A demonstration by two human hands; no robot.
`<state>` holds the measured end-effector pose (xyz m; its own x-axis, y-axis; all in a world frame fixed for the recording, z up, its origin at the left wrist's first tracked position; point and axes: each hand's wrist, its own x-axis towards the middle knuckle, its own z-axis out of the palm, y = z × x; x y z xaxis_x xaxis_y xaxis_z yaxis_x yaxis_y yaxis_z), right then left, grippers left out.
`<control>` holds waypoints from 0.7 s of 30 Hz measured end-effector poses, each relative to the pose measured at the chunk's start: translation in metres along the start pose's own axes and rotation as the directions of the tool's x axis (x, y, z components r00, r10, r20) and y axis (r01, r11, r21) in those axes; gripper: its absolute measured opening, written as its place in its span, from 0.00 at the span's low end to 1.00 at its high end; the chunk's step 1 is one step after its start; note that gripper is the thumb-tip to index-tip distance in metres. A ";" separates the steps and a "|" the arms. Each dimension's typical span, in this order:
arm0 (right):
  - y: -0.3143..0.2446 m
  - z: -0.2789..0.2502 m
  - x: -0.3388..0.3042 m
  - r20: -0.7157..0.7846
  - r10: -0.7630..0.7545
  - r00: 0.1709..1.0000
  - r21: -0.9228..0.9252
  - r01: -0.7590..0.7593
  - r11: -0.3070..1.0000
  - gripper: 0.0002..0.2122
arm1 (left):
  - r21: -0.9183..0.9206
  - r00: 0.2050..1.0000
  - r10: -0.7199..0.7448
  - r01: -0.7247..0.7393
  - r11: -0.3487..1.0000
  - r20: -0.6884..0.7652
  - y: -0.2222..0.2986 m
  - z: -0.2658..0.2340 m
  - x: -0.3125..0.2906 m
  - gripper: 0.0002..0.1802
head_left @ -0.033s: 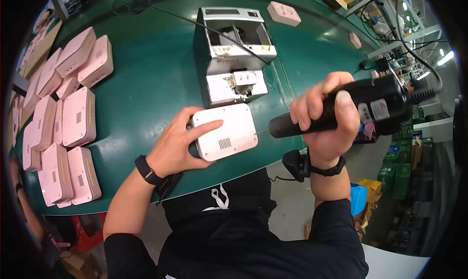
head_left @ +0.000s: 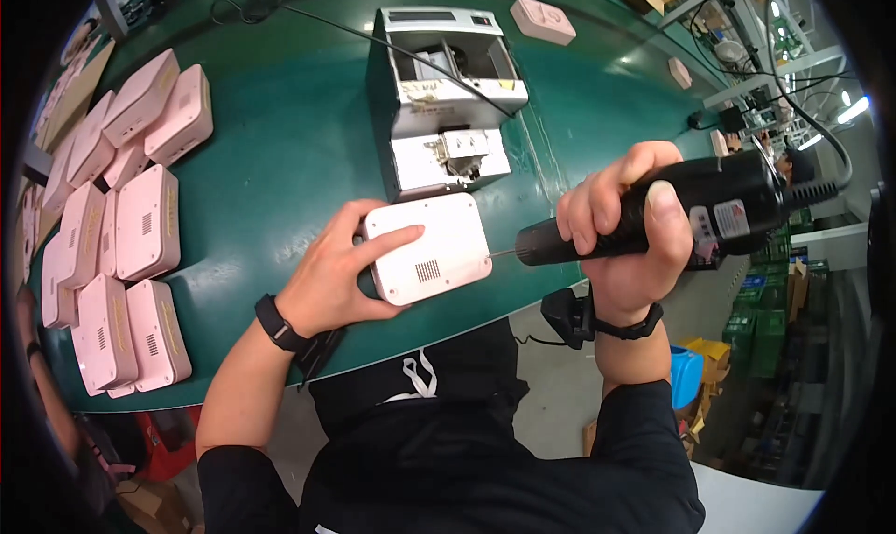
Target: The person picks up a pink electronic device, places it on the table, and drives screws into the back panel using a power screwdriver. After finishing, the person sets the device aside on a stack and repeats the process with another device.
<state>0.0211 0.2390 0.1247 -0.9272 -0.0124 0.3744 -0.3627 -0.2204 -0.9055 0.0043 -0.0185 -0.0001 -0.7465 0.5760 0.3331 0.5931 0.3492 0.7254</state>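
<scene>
A pale pink plastic case (head_left: 448, 231) with rounded corners, a slotted vent and small holes at its edges lies on the green table in front of me. My left hand (head_left: 334, 268) grips its left side, index finger stretched over the top and thumb at the near edge. My right hand (head_left: 635, 221) is wrapped round a black corded electric screwdriver (head_left: 737, 203), held almost level. Its thin bit points left and meets the case near the right-hand corner hole. Whether the tip sits in a screw is too small to tell.
Just beyond the case stands a grey and black screw feeder (head_left: 453, 100), a cable crossing over it. Several similar pink cases (head_left: 149, 221) are piled at the left. Another pink case (head_left: 543, 21) lies at the far side. The green table's (head_left: 280, 133) near edge runs by my waist.
</scene>
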 end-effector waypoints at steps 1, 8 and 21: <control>0.000 -0.001 -0.004 0.008 -0.006 1.000 -0.024 0.007 1.000 0.11 | -0.009 1.000 0.000 0.000 1.000 0.010 -0.001 0.001 0.001 0.45; 0.010 -0.007 -0.021 0.027 -0.009 1.000 -0.076 0.011 0.997 0.13 | -0.004 1.000 -0.022 0.022 1.000 -0.001 -0.001 0.008 0.001 0.45; 0.022 -0.012 -0.023 0.098 0.010 0.995 -0.045 -0.005 0.999 0.14 | 0.038 1.000 -0.014 0.014 0.999 -0.004 0.000 0.003 0.005 0.45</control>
<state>0.0332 0.2466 0.0940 -0.9170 -0.1102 0.3832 -0.3615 -0.1761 -0.9156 0.0015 -0.0135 -0.0001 -0.7560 0.5681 0.3252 0.5934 0.3851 0.7068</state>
